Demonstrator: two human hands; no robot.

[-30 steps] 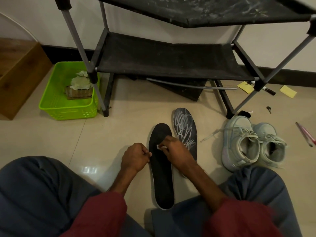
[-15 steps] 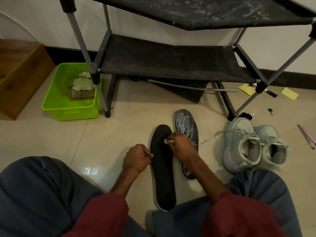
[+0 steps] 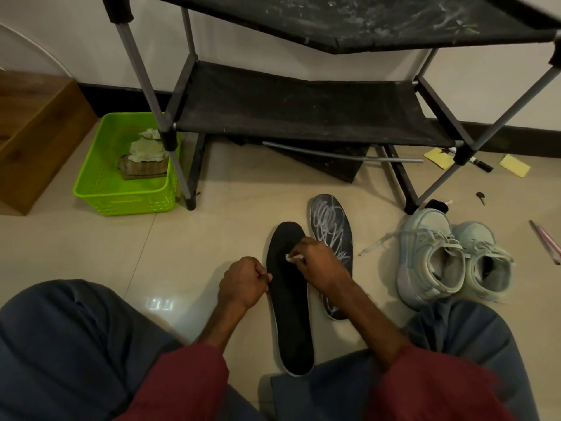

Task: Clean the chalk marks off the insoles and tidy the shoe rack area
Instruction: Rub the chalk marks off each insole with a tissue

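Two black insoles lie side by side on the tiled floor in front of me. The left insole looks plain black. The right insole carries white chalk scribbles. My right hand pinches a small white wipe and presses it on the upper part of the left insole. My left hand has its fingers curled and pinches the left edge of that same insole. The black shoe rack stands just beyond, its top shelf smeared with chalk.
A green basket holding crumpled cloths sits left of the rack, beside a wooden box. A pair of pale sneakers stands to the right. Yellow notes, a marker, a key and pink sticks lie on the floor at right.
My right hand with the wipe slid up toward the toe of the left insole, then back down a little. My left hand kept its hold on the insole's edge.
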